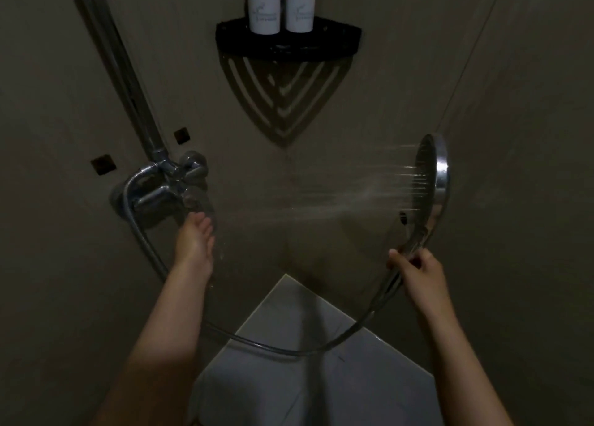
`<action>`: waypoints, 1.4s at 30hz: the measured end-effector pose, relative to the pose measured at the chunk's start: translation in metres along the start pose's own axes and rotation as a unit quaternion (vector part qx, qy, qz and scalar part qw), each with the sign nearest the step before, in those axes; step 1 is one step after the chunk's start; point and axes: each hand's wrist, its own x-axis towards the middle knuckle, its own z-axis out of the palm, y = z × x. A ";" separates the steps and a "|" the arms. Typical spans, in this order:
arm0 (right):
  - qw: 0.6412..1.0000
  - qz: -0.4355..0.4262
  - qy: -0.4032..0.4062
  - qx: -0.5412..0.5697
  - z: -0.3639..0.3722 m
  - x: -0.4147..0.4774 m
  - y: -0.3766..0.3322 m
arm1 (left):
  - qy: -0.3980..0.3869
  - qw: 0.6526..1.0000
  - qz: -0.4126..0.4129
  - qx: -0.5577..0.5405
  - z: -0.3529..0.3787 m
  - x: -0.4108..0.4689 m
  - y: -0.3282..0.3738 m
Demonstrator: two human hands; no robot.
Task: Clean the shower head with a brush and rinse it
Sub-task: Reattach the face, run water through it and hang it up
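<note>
One round chrome shower head (434,175) stands upright at the right of the shower corner, its dark spray face turned left and throwing thin streams of water sideways toward the middle of the stall. Its chrome handle runs down from the disc into the right hand (418,271), whose fingers are clenched around the lower end of the handle, so the head sits well above the knuckles. From that grip a flexible metal hose (289,350) loops down, crosses low between the forearms and climbs to the chrome wall mixer tap (167,181) on the left. The left hand (196,239) reaches up under the mixer, fingertips touching its lever, fingers loosely extended rather than gripping. Above, a black corner shelf (289,45) carries two dark bottles with white labels (281,6).
</note>
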 end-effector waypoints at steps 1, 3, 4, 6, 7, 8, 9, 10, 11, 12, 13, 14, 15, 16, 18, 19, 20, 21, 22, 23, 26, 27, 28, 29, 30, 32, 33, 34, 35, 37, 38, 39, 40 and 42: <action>1.000 0.005 0.000 -0.002 0.000 0.002 0.002 | 0.002 1.000 -0.001 0.007 0.001 0.005 0.001; 1.000 0.019 -0.001 -0.002 -0.001 0.005 0.009 | 0.002 1.000 -0.006 0.016 0.002 0.012 0.004; 1.000 0.024 -0.002 -0.001 -0.001 0.006 0.012 | -0.003 1.000 -0.010 0.021 0.003 0.016 0.004; 1.000 0.025 0.001 -0.009 -0.002 0.009 0.018 | -0.012 0.999 -0.019 0.027 0.004 0.020 0.005; 1.000 0.023 0.004 -0.013 -0.002 0.009 0.020 | -0.015 0.999 -0.023 0.027 0.005 0.022 0.004; 1.000 0.022 0.007 -0.014 -0.003 0.009 0.021 | -0.020 0.999 -0.025 0.028 0.005 0.023 0.003; 1.000 0.024 0.007 -0.013 -0.003 0.009 0.021 | -0.024 0.999 -0.027 0.030 0.006 0.024 0.002; 1.000 0.026 0.005 -0.013 -0.003 0.009 0.022 | -0.026 0.999 -0.030 0.030 0.007 0.025 0.000; 0.999 0.029 0.006 -0.015 -0.004 0.009 0.023 | -0.026 0.999 -0.031 0.032 0.007 0.026 -0.001; 0.999 0.031 0.006 -0.018 -0.004 0.009 0.024 | -0.025 0.999 -0.032 0.035 0.007 0.027 -0.003; 0.999 0.034 0.006 -0.019 -0.004 0.010 0.025 | -0.022 0.998 -0.033 0.040 0.006 0.028 -0.004; 0.999 0.037 0.004 -0.016 -0.004 0.010 0.024 | -0.019 0.998 -0.032 0.045 0.004 0.031 -0.005; 0.999 0.039 0.004 -0.011 -0.004 0.010 0.024 | -0.016 0.998 -0.032 0.050 0.002 0.033 -0.005; 0.999 0.040 0.004 -0.008 -0.005 0.011 0.024 | -0.015 0.998 -0.031 0.052 0.000 0.034 -0.006; 0.999 0.039 0.005 -0.010 -0.004 0.012 0.024 | -0.015 0.998 -0.031 0.048 -0.004 0.036 -0.008; 0.999 0.038 0.006 -0.013 -0.004 0.013 0.024 | -0.015 0.999 -0.029 0.042 -0.005 0.036 -0.009; 0.999 0.037 0.008 -0.015 -0.003 0.013 0.024 | -0.013 0.999 -0.026 0.035 -0.005 0.037 -0.011; 0.999 0.036 0.009 -0.017 -0.003 0.014 0.025 | -0.013 0.999 -0.022 0.028 -0.005 0.037 -0.013; 0.999 0.035 0.009 -0.020 -0.002 0.014 0.025 | -0.013 0.999 -0.021 0.022 -0.006 0.039 -0.014; 0.999 0.035 0.009 -0.024 -0.002 0.015 0.024 | -0.012 1.000 -0.022 0.014 -0.007 0.041 -0.015; 0.999 0.027 0.007 -0.045 -0.001 0.018 0.023 | -0.003 0.999 -0.035 -0.019 -0.007 0.052 -0.017; 0.998 0.024 0.007 -0.051 0.000 0.019 0.023 | 0.003 0.999 -0.035 -0.030 -0.007 0.056 -0.017; 0.998 0.022 0.007 -0.058 0.001 0.020 0.024 | 0.009 0.998 -0.032 -0.044 -0.007 0.059 -0.019; 0.998 0.022 0.006 -0.062 0.002 0.021 0.024 | 0.015 0.998 -0.027 -0.060 -0.007 0.061 -0.020; 0.998 0.022 0.002 -0.063 0.003 0.022 0.024 | 0.018 0.997 -0.021 -0.071 -0.007 0.063 -0.023; 0.998 0.023 -0.008 -0.060 0.006 0.023 0.024 | 0.020 0.997 -0.013 -0.072 -0.006 0.067 -0.026; 0.998 0.023 -0.013 -0.058 0.008 0.023 0.024 | 0.018 0.997 -0.009 -0.069 -0.006 0.068 -0.026; 0.998 0.024 -0.019 -0.054 0.010 0.023 0.024 | 0.017 0.998 -0.007 -0.068 -0.007 0.069 -0.027; 0.998 0.026 -0.022 -0.050 0.011 0.022 0.024 | 0.016 0.998 -0.006 -0.065 -0.007 0.069 -0.027; 0.998 0.026 -0.023 -0.043 0.014 0.022 0.023 | 0.006 0.999 -0.002 -0.050 -0.009 0.067 -0.028; 0.999 0.028 -0.022 -0.041 0.015 0.023 0.023 | -0.001 0.999 0.000 -0.038 -0.010 0.066 -0.028; 0.999 0.031 -0.021 -0.036 0.016 0.023 0.023 | -0.007 1.000 -0.001 -0.023 -0.011 0.064 -0.027; 0.999 0.033 -0.022 -0.029 0.018 0.023 0.023 | -0.011 1.000 -0.004 -0.002 -0.012 0.062 -0.026; 0.999 0.035 -0.023 -0.019 0.021 0.024 0.022 | -0.020 0.999 -0.007 0.041 -0.016 0.061 -0.024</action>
